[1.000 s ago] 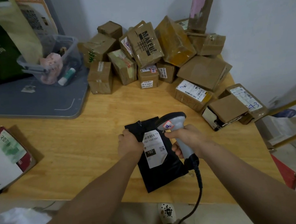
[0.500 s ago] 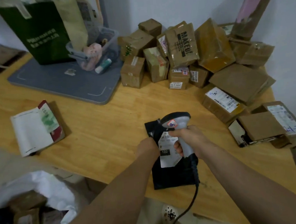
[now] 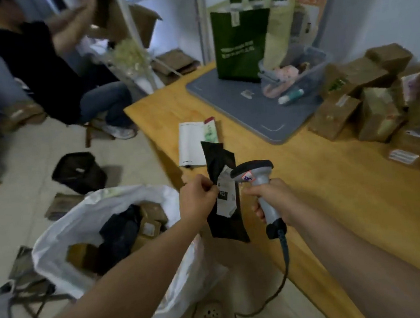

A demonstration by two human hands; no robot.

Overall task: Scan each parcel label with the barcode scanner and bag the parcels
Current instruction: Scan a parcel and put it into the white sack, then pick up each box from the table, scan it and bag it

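Observation:
My left hand (image 3: 197,196) pinches the edge of a flat black parcel (image 3: 227,228) with a white label, holding it upright in the air over the table's left edge. My right hand (image 3: 268,196) grips the handle of the grey barcode scanner (image 3: 255,173), whose head sits just right of the label. The scanner's cable hangs down toward the floor. A large white bag (image 3: 64,233) stands open on the floor to the lower left, with several parcels inside. A pile of brown cardboard parcels (image 3: 377,105) lies on the wooden table (image 3: 350,196) at the far right.
On the table are a white booklet (image 3: 191,145), a grey mat (image 3: 234,104), a green paper bag (image 3: 239,44) and a clear plastic bin (image 3: 298,77). A black bin (image 3: 78,172) stands on the floor. A person sits at the back left by a white rack.
My left hand has lifted the black parcel off the table and carried it left toward the white bag. The view has swung left; the scanner stayed beside the label.

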